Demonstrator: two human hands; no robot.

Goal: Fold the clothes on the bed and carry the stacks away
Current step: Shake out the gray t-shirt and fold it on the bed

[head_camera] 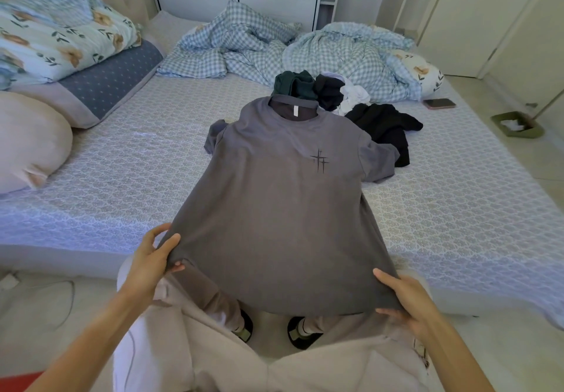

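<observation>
The grey T-shirt (274,202) with a small dark chest print lies face up and spread lengthwise on the bed (128,171), collar far, hem overhanging the near edge, while a loose pile of dark and white clothes (345,101) sits just beyond the collar.

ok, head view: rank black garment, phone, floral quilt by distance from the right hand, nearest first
1. black garment, on the bed straight beyond the right hand.
2. phone, farther back, near the bed's right edge.
3. floral quilt, far left by the headboard.
</observation>
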